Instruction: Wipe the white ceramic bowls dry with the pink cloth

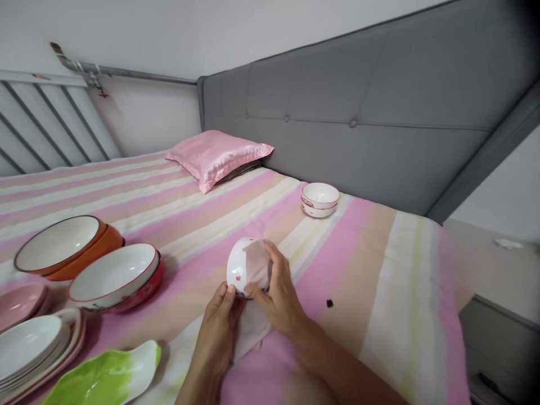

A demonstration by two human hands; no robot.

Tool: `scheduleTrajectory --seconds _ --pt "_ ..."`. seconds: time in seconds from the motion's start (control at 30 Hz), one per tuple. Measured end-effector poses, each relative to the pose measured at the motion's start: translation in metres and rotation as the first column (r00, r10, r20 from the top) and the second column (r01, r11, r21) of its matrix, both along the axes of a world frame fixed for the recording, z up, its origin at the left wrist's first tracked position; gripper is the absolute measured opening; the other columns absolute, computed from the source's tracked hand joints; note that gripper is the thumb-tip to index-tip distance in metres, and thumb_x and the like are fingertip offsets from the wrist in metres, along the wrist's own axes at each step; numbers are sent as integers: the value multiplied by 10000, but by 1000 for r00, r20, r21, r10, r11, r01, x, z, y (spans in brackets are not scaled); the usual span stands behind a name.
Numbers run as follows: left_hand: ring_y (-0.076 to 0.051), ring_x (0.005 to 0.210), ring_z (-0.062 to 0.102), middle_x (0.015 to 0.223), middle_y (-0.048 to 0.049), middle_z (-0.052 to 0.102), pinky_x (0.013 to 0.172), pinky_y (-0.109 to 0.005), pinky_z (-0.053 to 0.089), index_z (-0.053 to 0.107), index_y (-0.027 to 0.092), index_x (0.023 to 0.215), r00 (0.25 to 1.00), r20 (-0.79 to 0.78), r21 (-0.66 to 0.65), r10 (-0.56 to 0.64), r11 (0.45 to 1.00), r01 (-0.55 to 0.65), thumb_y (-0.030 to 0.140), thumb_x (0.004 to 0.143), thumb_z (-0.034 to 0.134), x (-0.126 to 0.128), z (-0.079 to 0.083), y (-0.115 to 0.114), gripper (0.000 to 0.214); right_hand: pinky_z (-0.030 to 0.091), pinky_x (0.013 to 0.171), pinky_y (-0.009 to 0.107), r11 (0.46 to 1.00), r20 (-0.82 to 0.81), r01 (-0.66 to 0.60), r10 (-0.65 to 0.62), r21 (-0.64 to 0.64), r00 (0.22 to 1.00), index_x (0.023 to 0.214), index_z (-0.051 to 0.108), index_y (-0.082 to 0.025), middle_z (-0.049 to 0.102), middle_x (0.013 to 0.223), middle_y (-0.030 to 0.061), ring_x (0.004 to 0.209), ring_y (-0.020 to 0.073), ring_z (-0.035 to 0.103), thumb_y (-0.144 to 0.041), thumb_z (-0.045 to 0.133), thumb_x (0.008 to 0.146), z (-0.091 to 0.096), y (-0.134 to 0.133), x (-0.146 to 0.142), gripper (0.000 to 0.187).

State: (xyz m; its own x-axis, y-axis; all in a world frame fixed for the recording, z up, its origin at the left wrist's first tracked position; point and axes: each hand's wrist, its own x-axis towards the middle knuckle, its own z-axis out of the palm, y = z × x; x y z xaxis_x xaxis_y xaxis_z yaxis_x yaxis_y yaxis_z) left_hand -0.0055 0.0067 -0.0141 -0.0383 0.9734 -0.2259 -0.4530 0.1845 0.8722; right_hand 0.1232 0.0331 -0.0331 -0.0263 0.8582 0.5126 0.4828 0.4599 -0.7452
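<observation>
A small white bowl (237,267) with red marks is tipped on its side above the striped bed sheet. My left hand (219,326) grips its lower rim with closed fingers. My right hand (282,295) presses a pale pink cloth (258,264) into the bowl's mouth, fingers closed on the cloth. The cloth's tail hangs down between my hands. Two similar white bowls (319,199) sit stacked farther off near the headboard.
At the left lie an orange bowl (63,244), a red bowl (116,277), a pink plate (19,304), a stack of white plates (31,351) and a green leaf-shaped dish (103,377). A pink pillow (217,154) lies by the grey headboard (363,107). A nightstand (500,315) stands at the right.
</observation>
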Motion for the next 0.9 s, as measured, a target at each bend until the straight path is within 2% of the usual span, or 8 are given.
scheduleTrajectory --seconds 0.13,0.33,0.47,0.6,0.67,0.77,0.83,0.9 --pt "-232 1026 623 1104 -89 693 968 -339 435 667 174 1054 999 30 -15 -30 999 31 403 773 689 2 1 -1 363 193 1116 616 998 235 -5 -8 58 972 1469 172 -183 118 1560 175 1439 351 98 -514 546 858 -3 -3 -3 788" --pt "-247 1080 608 1162 -99 682 1000 -342 415 673 188 1108 999 31 7 -28 1000 28 405 748 711 4 3 -1 422 196 1142 561 999 243 -49 50 -10 969 1494 161 -255 83 1585 89 1454 291 71 -405 372 959 2 -1 5 594" --pt "-261 1089 604 1168 -117 677 1005 -349 407 681 171 1095 999 -1 16 -49 999 49 431 741 712 5 6 -2 441 204 1153 522 997 104 -63 67 -47 992 1474 250 -292 169 1573 32 1451 247 116 -359 327 970 4 3 9 515" --pt "-266 1064 616 1108 -121 699 1009 -362 403 697 160 1063 999 5 11 -43 999 43 432 701 746 6 7 -2 456 210 1171 421 991 -225 -88 64 -97 972 1415 397 -263 349 1507 23 1409 183 265 -384 305 970 2 13 14 470" --pt "-266 1079 606 1103 -117 698 1007 -359 405 702 158 1045 1000 18 10 -24 1000 24 423 703 746 4 4 -1 434 266 1152 384 965 -460 -154 41 -212 887 1352 488 -249 457 1440 22 1366 181 358 -436 325 956 2 19 18 468" --pt "-251 1110 580 1135 -104 682 979 -333 427 701 172 1023 999 47 16 -3 1000 2 398 731 728 1 0 0 371 418 1050 378 844 -759 -318 -149 -431 634 1239 593 -234 600 1300 35 1256 217 511 -496 388 910 3 27 24 469" --pt "-240 1102 578 1134 -94 679 944 -314 449 703 176 987 998 58 25 -10 1000 9 386 748 714 -2 -2 1 318 469 998 373 784 -857 -421 -259 -456 446 1209 608 -221 631 1257 47 1197 226 568 -487 420 891 7 31 30 455" --pt "-231 1059 595 1089 -85 690 903 -302 470 704 174 925 999 50 17 -12 1000 11 386 749 712 -3 0 1 277 480 988 372 790 -907 -464 -269 -400 324 1195 611 -221 627 1263 51 1178 223 583 -474 428 888 15 32 37 439"
